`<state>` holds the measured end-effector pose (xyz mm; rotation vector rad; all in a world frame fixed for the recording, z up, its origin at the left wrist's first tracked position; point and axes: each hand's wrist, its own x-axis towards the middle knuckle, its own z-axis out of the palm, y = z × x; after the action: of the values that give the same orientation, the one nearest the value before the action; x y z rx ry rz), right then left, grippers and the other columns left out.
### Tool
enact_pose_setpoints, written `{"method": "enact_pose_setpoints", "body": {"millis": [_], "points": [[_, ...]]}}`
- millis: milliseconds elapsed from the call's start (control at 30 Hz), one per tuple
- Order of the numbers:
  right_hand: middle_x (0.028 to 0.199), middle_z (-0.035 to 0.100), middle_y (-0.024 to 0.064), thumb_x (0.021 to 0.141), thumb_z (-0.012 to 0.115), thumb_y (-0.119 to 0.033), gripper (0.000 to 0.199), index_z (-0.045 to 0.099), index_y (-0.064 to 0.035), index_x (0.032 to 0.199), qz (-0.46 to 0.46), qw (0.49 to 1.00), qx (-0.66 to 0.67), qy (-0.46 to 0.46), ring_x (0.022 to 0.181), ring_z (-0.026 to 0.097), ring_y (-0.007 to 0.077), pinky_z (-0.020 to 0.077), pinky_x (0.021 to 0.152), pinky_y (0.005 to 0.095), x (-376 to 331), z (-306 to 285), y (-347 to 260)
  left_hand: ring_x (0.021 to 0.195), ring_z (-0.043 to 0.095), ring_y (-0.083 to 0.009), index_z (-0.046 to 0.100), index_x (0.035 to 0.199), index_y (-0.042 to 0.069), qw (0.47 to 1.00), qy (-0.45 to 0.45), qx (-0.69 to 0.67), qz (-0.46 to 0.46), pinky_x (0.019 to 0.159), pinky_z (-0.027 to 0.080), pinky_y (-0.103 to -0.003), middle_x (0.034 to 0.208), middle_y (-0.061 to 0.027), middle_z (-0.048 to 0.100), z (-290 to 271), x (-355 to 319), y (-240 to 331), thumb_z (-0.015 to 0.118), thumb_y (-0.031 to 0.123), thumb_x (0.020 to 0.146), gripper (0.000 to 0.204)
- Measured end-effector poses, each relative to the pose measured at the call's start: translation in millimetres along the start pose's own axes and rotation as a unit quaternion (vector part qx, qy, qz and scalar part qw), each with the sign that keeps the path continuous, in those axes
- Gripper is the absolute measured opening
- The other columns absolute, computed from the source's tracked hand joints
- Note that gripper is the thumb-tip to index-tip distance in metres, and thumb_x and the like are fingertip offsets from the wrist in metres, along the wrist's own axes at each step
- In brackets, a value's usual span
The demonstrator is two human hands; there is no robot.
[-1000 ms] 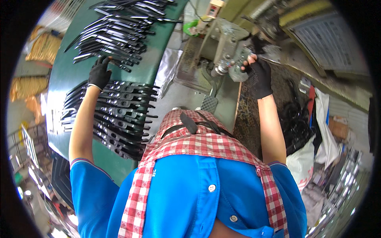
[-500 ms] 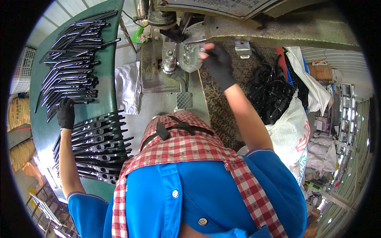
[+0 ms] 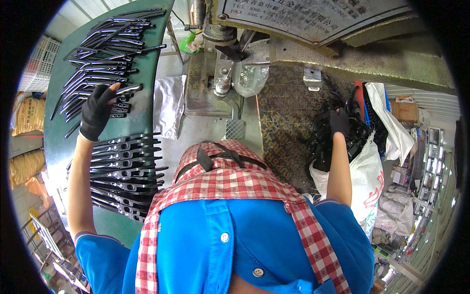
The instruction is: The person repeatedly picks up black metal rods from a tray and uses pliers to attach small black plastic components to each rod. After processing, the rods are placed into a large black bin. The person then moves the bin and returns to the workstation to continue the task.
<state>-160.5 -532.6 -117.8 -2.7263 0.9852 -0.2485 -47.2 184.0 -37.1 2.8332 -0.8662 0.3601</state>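
Note:
My left hand (image 3: 97,113), in a black glove with bare fingertips, is over the green table. Its finger and thumb pinch a glossy black bent rod (image 3: 131,91) whose end points right. Under and beyond it lie several similar black rods (image 3: 110,66) in an overlapping row. My right hand (image 3: 338,122), gloved the same way, reaches into a heap of black parts (image 3: 325,139) at the mouth of a white sack (image 3: 360,181). Its fingers blend into the dark parts, so their grip is hidden.
Black flat-ended parts with holes (image 3: 128,161) lie in rows on the green table (image 3: 56,134). A machine fixture (image 3: 223,81) stands ahead, beside a clear bowl of small metal pieces (image 3: 250,81). The heavy machine arm (image 3: 362,51) crosses above. A silvery sheet (image 3: 169,105) lies by the table edge.
My right hand has gone from beside the clear bowl to the black parts at the right. My left hand has risen from the rods' near end with one rod. The view has shifted slightly.

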Motion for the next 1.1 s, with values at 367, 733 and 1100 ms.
{"method": "enact_pose_setpoints", "body": {"millis": [367, 733, 1100], "points": [[0.06, 0.045, -0.0018, 0.089, 0.058, -0.028, 0.03, 0.058, -0.0001, 0.078, -0.098, 0.803, 0.535, -0.244, 0.047, 0.034, 0.0048, 0.0244, 0.045, 0.0214, -101, -79, -132, 0.069, 0.06, -0.0382, 0.06, 0.105, 0.008, 0.963, -0.085, -0.23, 0.116, 0.059, 0.045, -0.045, 0.072, -0.0163, 0.061, -17, 86, 145, 0.053, 0.038, 0.091, 0.034], [0.074, 0.055, -0.0003, 0.084, 0.063, -0.028, 0.026, 0.062, -0.0023, 0.083, -0.206, 0.862, 0.399, -0.236, 0.059, 0.045, 0.0058, 0.0333, 0.052, 0.0226, -113, -80, -169, 0.063, 0.058, -0.0391, 0.062, 0.103, 0.006, 0.955, -0.162, -0.202, 0.145, 0.055, 0.044, -0.046, 0.067, -0.0183, 0.059, -25, 76, 147, 0.058, 0.035, 0.089, 0.032], [0.066, 0.06, 0.0079, 0.069, 0.079, -0.043, 0.045, 0.062, -0.0093, 0.094, -0.5, 0.843, 0.154, -0.124, 0.056, 0.058, 0.0248, 0.0453, 0.055, 0.0313, -123, -86, -231, 0.059, 0.058, -0.0367, 0.056, 0.085, 0.008, 0.974, -0.134, -0.125, 0.132, 0.051, 0.043, -0.045, 0.061, -0.0147, 0.056, -24, 77, 149, 0.054, 0.038, 0.09, 0.03]]}}
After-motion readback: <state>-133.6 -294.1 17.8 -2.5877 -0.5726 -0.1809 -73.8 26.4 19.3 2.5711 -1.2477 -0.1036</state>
